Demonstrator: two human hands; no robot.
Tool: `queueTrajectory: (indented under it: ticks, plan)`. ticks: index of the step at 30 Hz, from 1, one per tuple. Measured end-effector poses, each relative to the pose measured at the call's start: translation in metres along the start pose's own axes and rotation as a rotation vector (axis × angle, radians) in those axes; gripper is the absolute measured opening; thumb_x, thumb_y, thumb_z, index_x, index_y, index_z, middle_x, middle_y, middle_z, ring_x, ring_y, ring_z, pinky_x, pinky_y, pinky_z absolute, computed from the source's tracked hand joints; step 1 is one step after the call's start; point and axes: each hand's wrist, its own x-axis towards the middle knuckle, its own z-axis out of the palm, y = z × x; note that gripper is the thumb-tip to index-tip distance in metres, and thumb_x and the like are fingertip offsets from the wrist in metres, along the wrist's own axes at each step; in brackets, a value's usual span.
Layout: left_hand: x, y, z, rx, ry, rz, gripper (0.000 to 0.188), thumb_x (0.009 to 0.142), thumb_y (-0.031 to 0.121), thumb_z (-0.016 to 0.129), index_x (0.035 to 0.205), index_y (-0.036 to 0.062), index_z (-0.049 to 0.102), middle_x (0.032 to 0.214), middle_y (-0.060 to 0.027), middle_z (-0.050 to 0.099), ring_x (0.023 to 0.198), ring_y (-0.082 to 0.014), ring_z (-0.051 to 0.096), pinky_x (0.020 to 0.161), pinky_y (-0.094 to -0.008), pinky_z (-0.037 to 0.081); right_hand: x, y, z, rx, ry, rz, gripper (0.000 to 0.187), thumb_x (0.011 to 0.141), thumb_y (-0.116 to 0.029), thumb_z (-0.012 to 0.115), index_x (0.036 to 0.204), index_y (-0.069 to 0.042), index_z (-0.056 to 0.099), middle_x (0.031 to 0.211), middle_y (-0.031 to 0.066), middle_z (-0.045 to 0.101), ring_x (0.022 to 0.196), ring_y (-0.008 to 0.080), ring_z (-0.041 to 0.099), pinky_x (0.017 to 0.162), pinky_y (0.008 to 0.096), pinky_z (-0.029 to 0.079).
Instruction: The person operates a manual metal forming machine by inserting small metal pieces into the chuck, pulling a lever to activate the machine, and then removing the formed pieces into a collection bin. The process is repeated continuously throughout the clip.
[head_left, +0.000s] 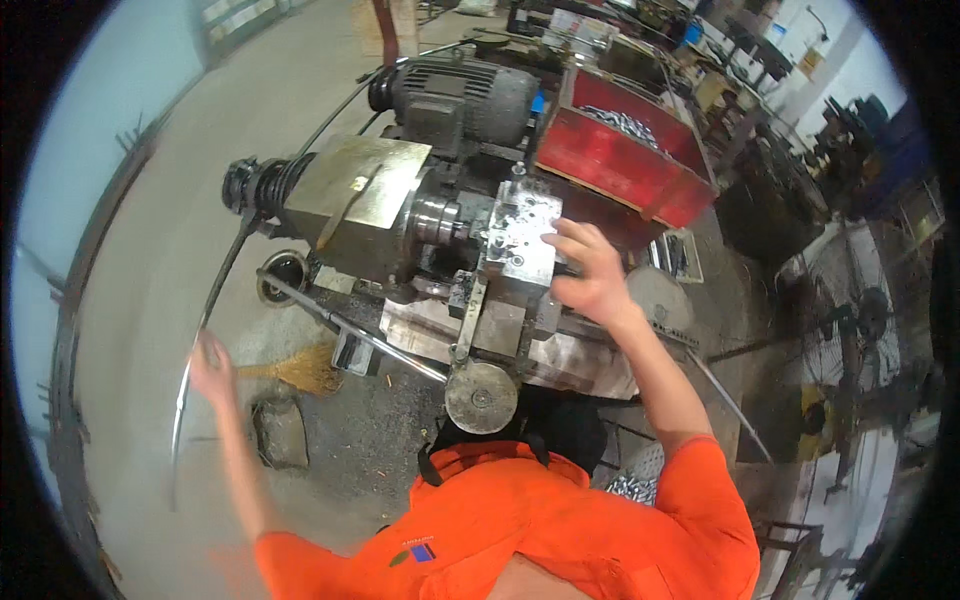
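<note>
My left hand [213, 372], smeared by motion, is closed around a long thin metal bar [182, 415] at the left of the machine. My right hand [592, 275] grips the right edge of a shiny, oil-spotted metal block [523, 232], fingers bent over its top and thumb lower down. Some of what lies under that palm is hidden. Left of the block is the lathe's round steel spindle [436, 220], beside a headstock covered by a flat metal plate [372, 180]. A flat bar [470, 315] runs from the block toward a round metal handwheel [481, 397] near my body.
An electric motor [465, 100] sits behind the headstock. At the back right is a red bin [610, 165] of small metal parts. A straw broom [305, 370] and a dark container [280, 432] are on the floor. A large fan [865, 310] stands at right.
</note>
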Motion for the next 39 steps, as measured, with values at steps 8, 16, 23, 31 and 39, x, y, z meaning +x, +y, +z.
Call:
queueTrajectory:
  ticks: [8,16,23,31,39]
  plan:
    - [-0.132,0.090,0.131,0.233,-1.142,0.265,0.033,0.075,0.033,0.066,0.096,0.0069,0.064,0.082,-0.0155,0.065,0.079,-0.0297,0.064,0.069,-0.0418,0.049,-0.209,0.055,-0.135,-0.396,0.026,0.720,0.053,0.056,-0.013,0.063,0.108,-0.005,0.063,0.118,0.0175,0.056,0.110,0.0334,0.052,0.094,0.0368,0.041]
    - [-0.096,0.063,0.145,0.314,-1.126,0.564,0.032,0.077,0.030,0.062,0.106,0.0179,0.060,0.095,-0.0061,0.063,0.083,-0.0261,0.064,0.070,-0.0401,0.050,-0.432,0.121,-0.235,-0.823,-0.365,1.526,0.070,0.058,-0.022,0.073,0.124,-0.011,0.051,0.115,0.0165,0.058,0.105,0.0332,0.055,0.091,0.0419,0.044]
    - [-0.057,0.024,0.122,-0.428,-0.888,-0.338,0.031,0.089,0.022,0.053,0.113,0.0027,0.057,0.079,-0.0175,0.065,0.063,-0.0245,0.064,0.055,-0.0348,0.052,-0.460,0.093,-0.200,-0.918,-0.307,1.587,0.049,0.057,-0.023,0.069,0.103,-0.008,0.060,0.097,0.0171,0.063,0.094,0.0332,0.060,0.082,0.0422,0.049]
    - [-0.022,0.113,0.088,-1.013,-0.625,-0.995,0.035,0.092,0.026,0.052,0.103,-0.0072,0.051,0.077,-0.0180,0.063,0.058,-0.0239,0.063,0.052,-0.0308,0.052,-0.482,-0.055,-0.100,-0.226,0.007,1.351,0.029,0.060,-0.014,0.061,0.086,-0.002,0.066,0.054,0.0087,0.054,0.051,0.0228,0.056,0.051,0.0366,0.045]
    - [-0.030,0.168,0.095,-1.130,-0.388,-0.926,0.023,0.082,0.006,0.048,0.101,-0.0062,0.043,0.069,-0.0188,0.062,0.050,-0.0258,0.060,0.048,-0.0351,0.049,-0.410,-0.105,-0.050,0.654,0.300,1.789,0.029,0.066,-0.007,0.049,0.091,0.000,0.061,0.050,-0.0013,0.043,0.035,0.0085,0.035,0.033,0.0241,0.024]
